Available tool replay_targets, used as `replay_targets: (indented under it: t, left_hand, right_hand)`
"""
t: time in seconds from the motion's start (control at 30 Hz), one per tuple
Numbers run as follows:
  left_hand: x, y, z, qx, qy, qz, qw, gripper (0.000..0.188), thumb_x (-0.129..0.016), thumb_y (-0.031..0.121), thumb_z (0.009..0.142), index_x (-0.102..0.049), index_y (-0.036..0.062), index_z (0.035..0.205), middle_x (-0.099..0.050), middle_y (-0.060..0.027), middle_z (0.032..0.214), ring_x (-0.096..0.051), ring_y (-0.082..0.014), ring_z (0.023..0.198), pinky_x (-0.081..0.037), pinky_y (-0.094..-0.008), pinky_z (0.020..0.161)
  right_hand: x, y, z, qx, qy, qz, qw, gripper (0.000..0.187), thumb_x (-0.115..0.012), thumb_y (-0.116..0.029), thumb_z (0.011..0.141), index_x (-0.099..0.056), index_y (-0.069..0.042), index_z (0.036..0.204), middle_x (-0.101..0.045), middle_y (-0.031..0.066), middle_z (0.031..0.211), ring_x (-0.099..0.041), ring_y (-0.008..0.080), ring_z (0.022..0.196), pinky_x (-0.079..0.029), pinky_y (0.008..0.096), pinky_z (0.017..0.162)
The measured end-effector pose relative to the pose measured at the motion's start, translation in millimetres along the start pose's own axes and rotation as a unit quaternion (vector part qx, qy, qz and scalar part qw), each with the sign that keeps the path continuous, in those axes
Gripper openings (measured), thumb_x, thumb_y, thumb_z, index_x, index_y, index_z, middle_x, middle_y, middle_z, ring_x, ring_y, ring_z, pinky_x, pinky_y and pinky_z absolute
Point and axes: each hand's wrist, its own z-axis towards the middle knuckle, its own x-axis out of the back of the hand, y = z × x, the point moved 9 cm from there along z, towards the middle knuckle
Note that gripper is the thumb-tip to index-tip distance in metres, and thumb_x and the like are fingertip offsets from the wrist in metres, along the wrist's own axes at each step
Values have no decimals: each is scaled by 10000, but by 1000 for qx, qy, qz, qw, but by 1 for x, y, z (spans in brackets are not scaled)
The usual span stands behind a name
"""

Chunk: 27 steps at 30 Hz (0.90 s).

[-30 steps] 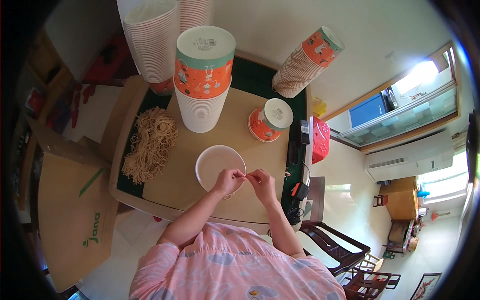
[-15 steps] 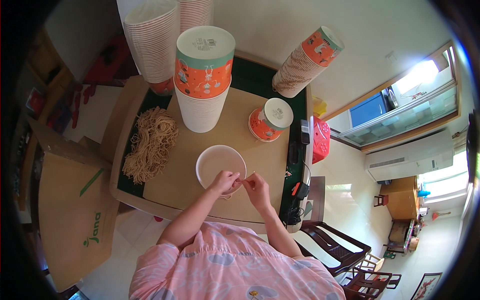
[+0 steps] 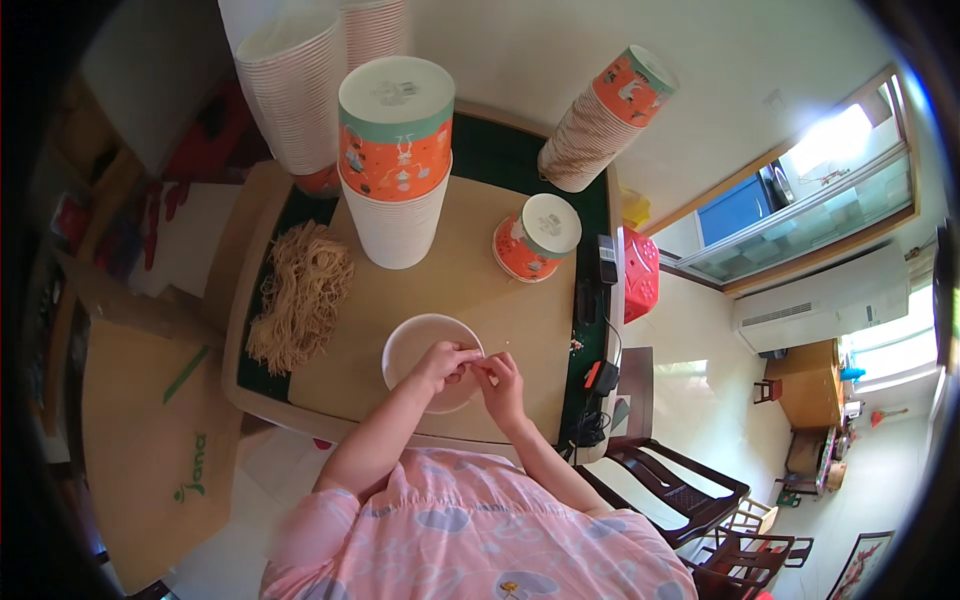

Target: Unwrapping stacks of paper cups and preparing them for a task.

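My left hand (image 3: 446, 365) and my right hand (image 3: 502, 387) meet at the right rim of a white round tub (image 3: 411, 343), open side up near the table's front edge. Both have their fingertips pinched together, nearly touching. Whatever is between them is too small to make out. My left forearm crosses over the tub's near side and hides part of it. To the left lies a loose bundle of tan cords (image 3: 302, 295).
Beyond the tub stands a tall stack of upturned paper tubs (image 3: 396, 170), with a short stack (image 3: 537, 240) right of it. More stacks (image 3: 605, 120) stand along the back. A black cable (image 3: 594, 425) and charger line the right edge. Left of the table is a cardboard box (image 3: 140, 430).
My right hand has come closer to the left, its fingers lower and nearly touching the left fingertips. The cord end seen under the tub's near rim no longer shows. The view has shifted slightly.
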Motion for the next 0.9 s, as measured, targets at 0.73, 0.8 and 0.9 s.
replay_targets:
  t: [0.73,0.8,0.9]
  left_hand:
    - [-32,57,-69,-396,141,412,808,40,-654,65,775,-641,43,806,-592,-69,752,-599,-185,620,-478,-294,560]
    - [-25,51,-61,-390,144,383,825,39,-660,55,766,-641,32,792,-613,-74,770,-610,-177,630,-486,-285,567]
    - [-10,42,-51,-380,138,296,866,41,-655,33,770,-643,6,799,-630,-64,781,-617,-134,664,-486,-255,584]
  right_hand:
    - [-14,70,-17,-310,-21,246,918,149,-639,-147,855,-659,-6,900,-593,-8,735,-506,69,673,-407,201,607]
    - [-16,69,-18,-311,-38,241,918,145,-638,-132,855,-663,-5,918,-597,-3,767,-516,73,695,-412,202,619]
    - [-9,50,-9,-206,-27,263,942,113,-647,-90,838,-670,-4,908,-600,33,796,-552,101,694,-441,225,624]
